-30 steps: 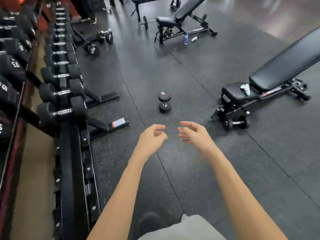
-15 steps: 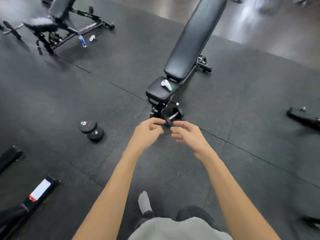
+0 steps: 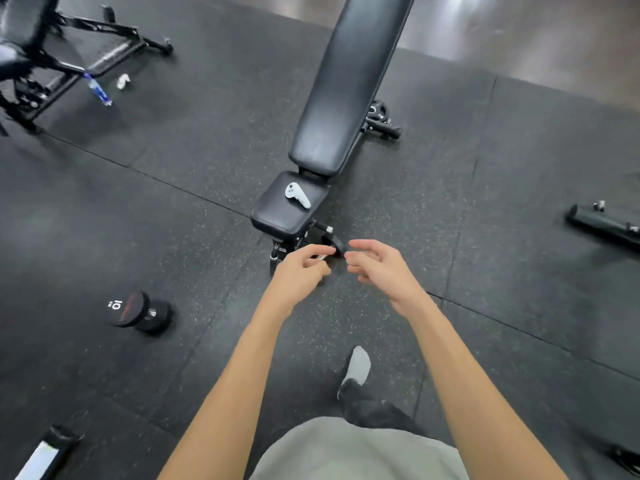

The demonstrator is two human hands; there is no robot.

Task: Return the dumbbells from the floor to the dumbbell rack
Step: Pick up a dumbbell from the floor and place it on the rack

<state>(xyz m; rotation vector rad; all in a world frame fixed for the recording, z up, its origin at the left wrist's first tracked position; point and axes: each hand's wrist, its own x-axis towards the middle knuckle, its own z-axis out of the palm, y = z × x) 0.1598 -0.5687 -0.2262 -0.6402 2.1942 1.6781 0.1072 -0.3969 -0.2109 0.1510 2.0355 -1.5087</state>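
Both hands, left hand (image 3: 300, 268) and right hand (image 3: 379, 266), hang empty, fingers loosely curled, over a small dumbbell (image 3: 334, 247) half hidden at the bench (image 3: 291, 211) foot, twelve o'clock. Better to grip its handle squarely. Another dumbbell (image 3: 140, 311) lies on the floor at nine o'clock, axis running ten-to-four.

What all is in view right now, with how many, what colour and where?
dumbbell marked 10: one, black, on floor at left
second dumbbell: one, black, mostly hidden behind the hands, at the bench foot
bench: one, black, centre
controller: one, white, on the bench seat
far bench: one, black, top left
bottle: one, blue and clear, beside far bench
left hand: empty, fingers curled
right hand: empty, open
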